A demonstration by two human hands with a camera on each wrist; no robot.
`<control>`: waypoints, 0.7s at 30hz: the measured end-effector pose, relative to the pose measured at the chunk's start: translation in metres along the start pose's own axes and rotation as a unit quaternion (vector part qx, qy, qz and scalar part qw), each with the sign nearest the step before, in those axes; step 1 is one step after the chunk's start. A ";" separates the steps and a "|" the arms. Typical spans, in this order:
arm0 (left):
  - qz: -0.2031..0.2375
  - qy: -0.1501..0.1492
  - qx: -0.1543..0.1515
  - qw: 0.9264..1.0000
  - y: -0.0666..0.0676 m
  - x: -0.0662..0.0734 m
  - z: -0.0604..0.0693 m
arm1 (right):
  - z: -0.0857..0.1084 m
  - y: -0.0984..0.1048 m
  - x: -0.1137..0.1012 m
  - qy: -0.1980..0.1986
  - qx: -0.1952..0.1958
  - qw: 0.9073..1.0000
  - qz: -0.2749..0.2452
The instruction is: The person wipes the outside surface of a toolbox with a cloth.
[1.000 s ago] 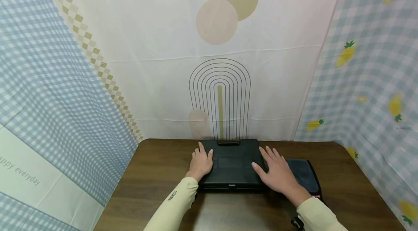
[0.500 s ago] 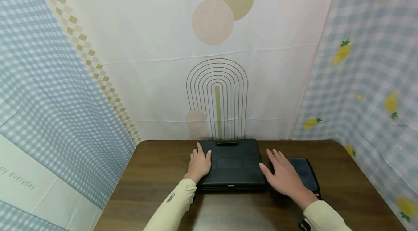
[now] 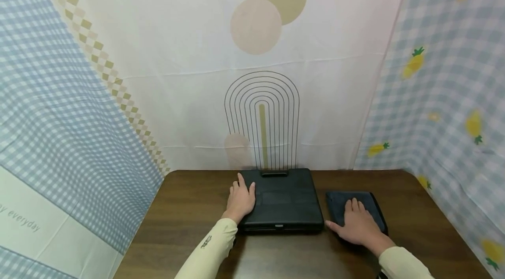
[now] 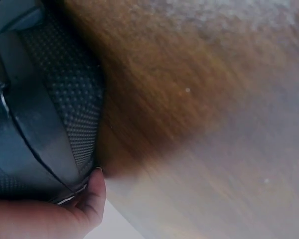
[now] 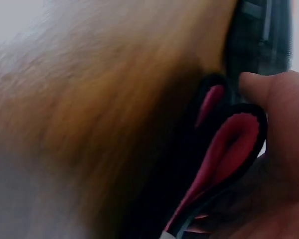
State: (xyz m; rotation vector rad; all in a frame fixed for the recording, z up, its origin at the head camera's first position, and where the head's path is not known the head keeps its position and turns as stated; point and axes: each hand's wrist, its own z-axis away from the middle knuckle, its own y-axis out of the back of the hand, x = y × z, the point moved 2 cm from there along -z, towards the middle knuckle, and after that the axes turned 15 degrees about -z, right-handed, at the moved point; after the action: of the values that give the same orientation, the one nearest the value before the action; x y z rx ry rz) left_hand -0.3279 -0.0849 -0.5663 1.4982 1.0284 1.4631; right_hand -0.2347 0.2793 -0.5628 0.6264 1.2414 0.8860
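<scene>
Your right hand [image 3: 356, 225] lies on the folded dark cloth [image 3: 336, 203], fingers straight across its top, thumb splayed left; no pinch visible. Thumb tip is just beside the near right corner of the black case [image 3: 289, 202]; can't tell if they touch. Your left hand [image 3: 239, 200] is on the case's left edge, thumb over the lid; can't tell if it grips or just rests.

Key relation: cloth is directly under the right palm, case immediately left of it, strip of table [image 3: 177, 217] between. Right hand owns the cloth side, left the case. Case looks longer left-right, handle [image 3: 275, 173] on the far edge. Cloth's long axis unclear, hand covers its near part.

Right wrist view shows pink lining [image 5: 234, 149] in the folds; fingertips mostly hidden there. Left wrist view cuts off most of the hand.
</scene>
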 end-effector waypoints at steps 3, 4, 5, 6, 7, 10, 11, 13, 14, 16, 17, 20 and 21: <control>0.004 0.002 -0.003 1.000 0.000 -0.001 0.002 | -0.001 -0.006 0.002 0.000 -0.011 1.000 -0.011; 0.003 0.003 -0.003 1.000 0.000 -0.002 0.002 | -0.001 -0.008 0.001 0.001 -0.014 1.000 -0.015; 0.003 0.004 -0.004 1.000 0.000 -0.002 0.003 | -0.001 -0.008 0.000 0.000 -0.016 1.000 -0.020; 0.002 0.005 -0.004 1.000 0.000 -0.002 0.003 | -0.002 -0.009 -0.001 0.000 -0.019 0.999 -0.026; 0.001 0.006 -0.004 1.000 0.000 -0.002 0.003 | -0.002 -0.010 -0.001 -0.001 -0.019 0.999 -0.028; -0.003 0.007 -0.002 1.000 0.000 -0.002 0.003 | -0.003 -0.009 -0.004 -0.002 -0.019 0.999 -0.034; -0.002 0.007 -0.002 1.000 0.000 -0.002 0.003 | -0.003 -0.009 -0.004 -0.002 -0.019 0.999 -0.033; -0.003 0.007 0.000 1.000 0.000 -0.001 0.002 | -0.004 -0.009 -0.004 -0.003 -0.017 0.999 -0.030; -0.003 0.007 0.000 1.000 0.000 -0.001 0.001 | -0.005 -0.009 -0.004 -0.005 -0.017 0.999 -0.029; -0.003 0.005 0.001 1.000 -0.001 0.000 0.001 | -0.005 -0.008 -0.003 -0.006 -0.015 1.000 -0.027; -0.003 0.003 0.001 1.000 -0.001 0.000 0.000 | -0.006 -0.008 -0.003 -0.007 -0.013 1.000 -0.024; 0.002 0.001 0.002 1.000 -0.002 0.000 -0.001 | -0.006 -0.007 -0.002 -0.005 -0.006 1.000 -0.023; 0.002 0.002 0.001 1.000 -0.002 0.000 -0.001 | -0.006 -0.007 -0.002 -0.005 -0.004 1.000 -0.023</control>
State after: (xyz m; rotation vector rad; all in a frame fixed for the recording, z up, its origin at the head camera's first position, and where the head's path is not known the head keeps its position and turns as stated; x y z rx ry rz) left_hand -0.3293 -0.0840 -0.5679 1.5012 1.0292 1.4688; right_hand -0.2388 0.2730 -0.5687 0.5926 1.2386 0.8476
